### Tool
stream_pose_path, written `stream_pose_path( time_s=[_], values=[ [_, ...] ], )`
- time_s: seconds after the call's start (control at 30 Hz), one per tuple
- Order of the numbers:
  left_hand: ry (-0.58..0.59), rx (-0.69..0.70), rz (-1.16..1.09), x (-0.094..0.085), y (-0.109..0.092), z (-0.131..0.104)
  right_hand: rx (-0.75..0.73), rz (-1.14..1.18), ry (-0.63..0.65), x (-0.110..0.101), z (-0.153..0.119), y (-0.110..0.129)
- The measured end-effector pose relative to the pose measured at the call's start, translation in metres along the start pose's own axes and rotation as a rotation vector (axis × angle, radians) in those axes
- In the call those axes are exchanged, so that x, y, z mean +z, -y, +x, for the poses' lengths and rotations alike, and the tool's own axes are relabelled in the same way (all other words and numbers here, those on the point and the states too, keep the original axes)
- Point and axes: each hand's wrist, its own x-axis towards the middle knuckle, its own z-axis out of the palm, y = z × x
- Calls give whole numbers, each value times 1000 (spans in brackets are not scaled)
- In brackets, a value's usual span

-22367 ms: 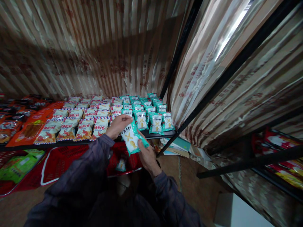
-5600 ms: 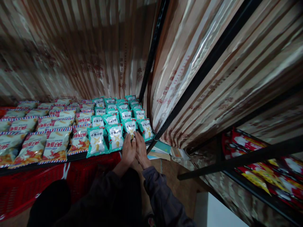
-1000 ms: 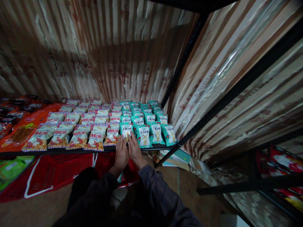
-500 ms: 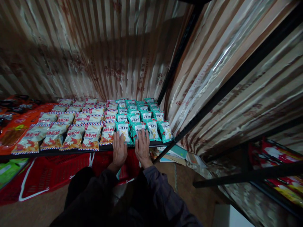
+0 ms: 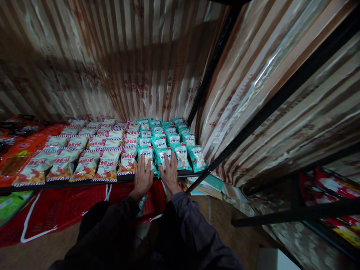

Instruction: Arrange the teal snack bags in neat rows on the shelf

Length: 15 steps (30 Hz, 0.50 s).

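Several striped packets [image 5: 86, 164] lie left of my left hand [image 5: 143, 179], which rests with fingers spread on a teal packet [image 5: 146, 151], grasping nothing. My right hand [image 5: 170, 176], on that same packet one second ago, now rests on the adjacent packet [image 5: 161, 156], fingers extended, unloaded: each hand contacts its own item. Further packets [image 5: 181, 156] continue rightward.

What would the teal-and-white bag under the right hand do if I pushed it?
The teal-and-white bag looks puffy, so it's probably light and would squash a little. Its pillow shape suggests it would slide rather than roll. Other teal bags sit close around it, so they might shift too.
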Motion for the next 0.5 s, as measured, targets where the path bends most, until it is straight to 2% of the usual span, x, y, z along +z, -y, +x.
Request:
stream_pose_path(
  time_s=[0.23,0.5],
  values=[
    [-20,30,-21,2,5,2,-14,10,-50,4,3,0],
    [-22,8,-23,-7,7,18,-8,-20,-41,5,9,-2]
  ],
)
